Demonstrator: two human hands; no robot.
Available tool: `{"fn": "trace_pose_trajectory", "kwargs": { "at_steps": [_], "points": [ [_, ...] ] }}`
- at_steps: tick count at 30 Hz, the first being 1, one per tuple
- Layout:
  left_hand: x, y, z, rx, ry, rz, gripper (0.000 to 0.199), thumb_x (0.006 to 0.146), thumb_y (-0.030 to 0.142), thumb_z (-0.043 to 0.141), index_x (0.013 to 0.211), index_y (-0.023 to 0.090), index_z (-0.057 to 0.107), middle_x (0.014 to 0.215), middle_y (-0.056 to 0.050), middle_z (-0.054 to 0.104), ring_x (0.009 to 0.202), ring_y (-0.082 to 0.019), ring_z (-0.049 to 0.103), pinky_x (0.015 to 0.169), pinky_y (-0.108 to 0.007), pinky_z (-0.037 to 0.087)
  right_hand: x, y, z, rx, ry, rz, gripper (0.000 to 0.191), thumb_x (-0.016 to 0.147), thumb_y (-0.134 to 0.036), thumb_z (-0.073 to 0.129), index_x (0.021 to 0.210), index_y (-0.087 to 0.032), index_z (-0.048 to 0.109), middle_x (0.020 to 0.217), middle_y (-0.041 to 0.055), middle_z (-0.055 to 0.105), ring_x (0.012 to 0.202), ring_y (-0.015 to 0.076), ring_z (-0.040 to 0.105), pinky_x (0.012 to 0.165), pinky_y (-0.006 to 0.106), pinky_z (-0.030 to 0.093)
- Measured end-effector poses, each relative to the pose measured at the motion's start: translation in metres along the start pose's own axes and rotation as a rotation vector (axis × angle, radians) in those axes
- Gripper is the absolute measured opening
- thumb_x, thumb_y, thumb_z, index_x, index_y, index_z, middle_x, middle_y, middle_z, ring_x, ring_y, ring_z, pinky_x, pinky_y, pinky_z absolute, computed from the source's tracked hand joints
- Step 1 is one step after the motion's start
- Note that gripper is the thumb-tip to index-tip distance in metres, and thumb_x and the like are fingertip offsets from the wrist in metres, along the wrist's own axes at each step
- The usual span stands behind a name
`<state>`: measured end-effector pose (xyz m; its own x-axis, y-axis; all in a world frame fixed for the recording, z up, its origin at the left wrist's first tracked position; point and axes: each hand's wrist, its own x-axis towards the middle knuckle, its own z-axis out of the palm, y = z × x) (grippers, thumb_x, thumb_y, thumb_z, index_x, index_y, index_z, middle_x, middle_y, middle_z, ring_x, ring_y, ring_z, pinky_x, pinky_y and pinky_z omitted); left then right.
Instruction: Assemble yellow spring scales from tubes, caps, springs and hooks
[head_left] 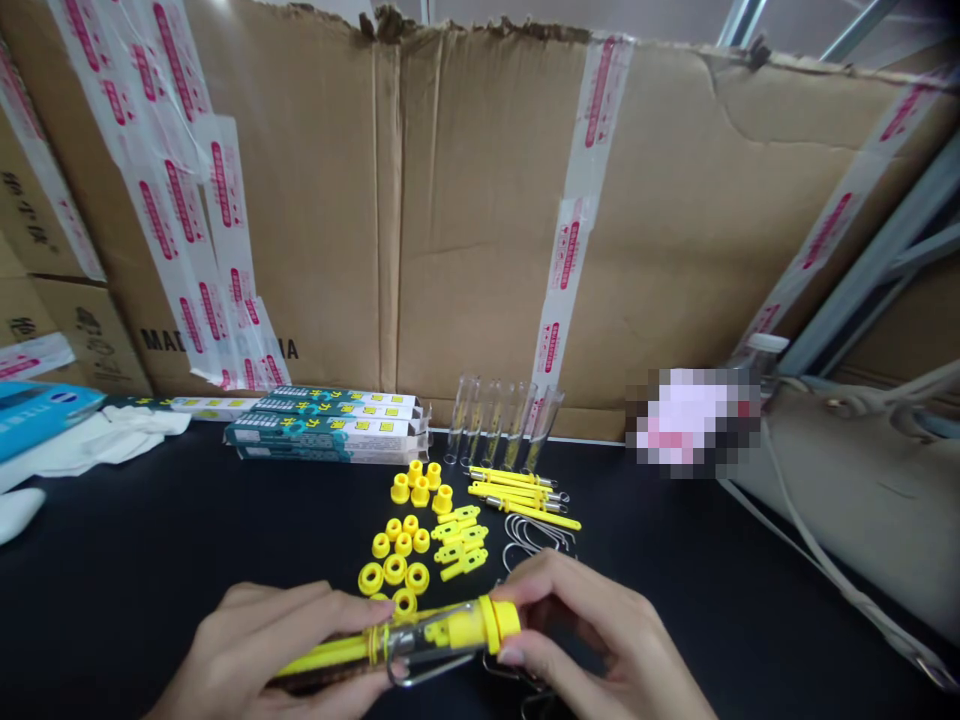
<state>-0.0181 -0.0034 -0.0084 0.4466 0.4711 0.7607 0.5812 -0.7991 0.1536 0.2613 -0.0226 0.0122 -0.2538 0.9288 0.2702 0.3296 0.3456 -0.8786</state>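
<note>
My left hand [289,655] is wrapped round the body of a tubular spring scale [431,633], a clear tube with yellow parts inside, held nearly level. At its right end, my right hand [581,645] pinches the yellow cap [504,625] between thumb and fingers. A bent wire loop [442,668] runs along the near side of the tube. Just beyond my hands lie several yellow ring caps [394,570], smaller yellow collars [403,543], taller flanged caps [420,490] and flat yellow tabs [461,545]. Wire hooks [529,535] lie beyond my right hand, partly hidden by it.
Yellow rods with springs [521,492] lie behind the hooks. Several clear tubes [491,430] stand upright near the cardboard wall [480,230]. Stacked narrow boxes [326,425] sit to their left. A blue packet [49,415] with white tissue is far left; a beige bag [847,500] is right.
</note>
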Motion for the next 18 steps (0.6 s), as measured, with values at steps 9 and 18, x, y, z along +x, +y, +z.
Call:
{"fn": "trace_pose_trajectory", "kwargs": {
  "at_steps": [9, 18],
  "points": [
    [-0.0018, 0.004, -0.0008, 0.03, 0.026, 0.033, 0.014, 0.099, 0.036, 0.061, 0.106, 0.025, 0.069, 0.075, 0.006, 0.078, 0.057, -0.011, 0.073, 0.059, -0.023, 0.054, 0.0011, 0.0001, 0.0021, 0.183, -0.019, -0.074, 0.022, 0.09, -0.026, 0.073, 0.069, -0.021, 0.067, 0.082, 0.0031, 0.07, 0.077, 0.0169, 0.067, 0.069, 0.026, 0.056],
    [-0.0003, 0.0059, -0.0013, 0.045, 0.005, 0.049, 0.014, 0.102, 0.035, 0.059, 0.107, 0.025, 0.066, 0.073, 0.007, 0.077, 0.056, -0.009, 0.072, 0.058, -0.023, 0.05, -0.0001, 0.0033, 0.0019, 0.247, -0.052, 0.115, 0.025, 0.084, -0.043, 0.078, 0.091, -0.02, 0.072, 0.079, 0.002, 0.069, 0.065, 0.014, 0.066, 0.058, 0.022, 0.058]
  ]
}}
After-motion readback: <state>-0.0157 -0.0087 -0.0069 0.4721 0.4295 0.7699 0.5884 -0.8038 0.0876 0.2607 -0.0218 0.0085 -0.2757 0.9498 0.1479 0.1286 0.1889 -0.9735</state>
